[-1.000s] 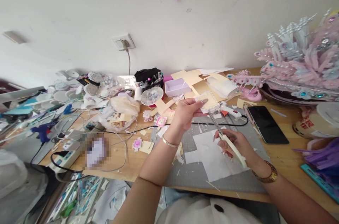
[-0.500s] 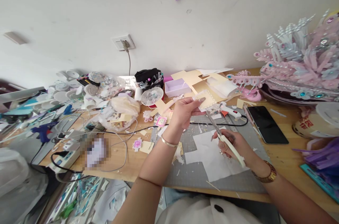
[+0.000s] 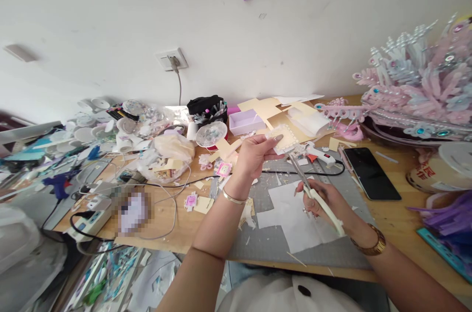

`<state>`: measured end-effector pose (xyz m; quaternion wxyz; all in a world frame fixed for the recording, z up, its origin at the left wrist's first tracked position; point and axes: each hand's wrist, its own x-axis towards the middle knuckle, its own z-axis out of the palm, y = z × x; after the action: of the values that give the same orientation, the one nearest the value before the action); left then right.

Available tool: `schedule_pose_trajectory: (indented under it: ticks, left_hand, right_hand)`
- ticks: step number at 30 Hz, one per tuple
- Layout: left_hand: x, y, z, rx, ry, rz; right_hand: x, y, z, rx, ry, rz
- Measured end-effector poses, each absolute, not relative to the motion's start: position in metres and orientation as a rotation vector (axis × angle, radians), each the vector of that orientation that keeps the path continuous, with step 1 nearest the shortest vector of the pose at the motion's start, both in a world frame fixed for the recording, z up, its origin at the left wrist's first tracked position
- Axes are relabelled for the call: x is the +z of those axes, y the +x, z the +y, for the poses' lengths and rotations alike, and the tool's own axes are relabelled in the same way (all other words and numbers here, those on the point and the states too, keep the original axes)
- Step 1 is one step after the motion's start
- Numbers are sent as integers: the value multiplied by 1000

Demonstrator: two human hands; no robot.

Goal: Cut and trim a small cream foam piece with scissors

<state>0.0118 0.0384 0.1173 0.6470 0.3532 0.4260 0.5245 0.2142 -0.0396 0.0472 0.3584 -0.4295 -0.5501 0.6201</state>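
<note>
Between the thumb and fingers of my left hand [image 3: 260, 151] is a small cream paper piece [image 3: 288, 138] with a scalloped, beaded-looking white border. My right hand [image 3: 321, 200] is closed around the pale handles of a pair of scissors [image 3: 328, 211]. The metal blades point up and left and meet the lower edge of the cream piece; whether they touch it I cannot tell. Below the scissors, a white paper sheet [image 3: 282, 218] with cut-out corners lies on the grey cutting mat [image 3: 243, 245].
A white glue gun [image 3: 322, 156] with a black cable lies behind my right hand. To the right are a phone [image 3: 372, 173] and a lidded tub [image 3: 442, 167]. A lilac box [image 3: 245, 123] stands at the back. Paper scraps litter the mat; a power strip [image 3: 90, 221] sits left.
My left hand has turned the cream piece slightly and shifted it a little left. The scissors have barely moved, their blades still at its lower edge.
</note>
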Motion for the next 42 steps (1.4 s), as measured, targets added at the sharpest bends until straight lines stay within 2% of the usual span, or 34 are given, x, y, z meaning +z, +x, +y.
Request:
schedule_pose_trajectory:
  ticks: [13,42]
  left_hand:
    - [117,23,32,1203,864,981]
    - [111,27,32,1212,885,1010]
  right_hand:
    - [57,207,-42,1711,-1200,-1279]
    - [61,205,-40,1706,-1231,-1263]
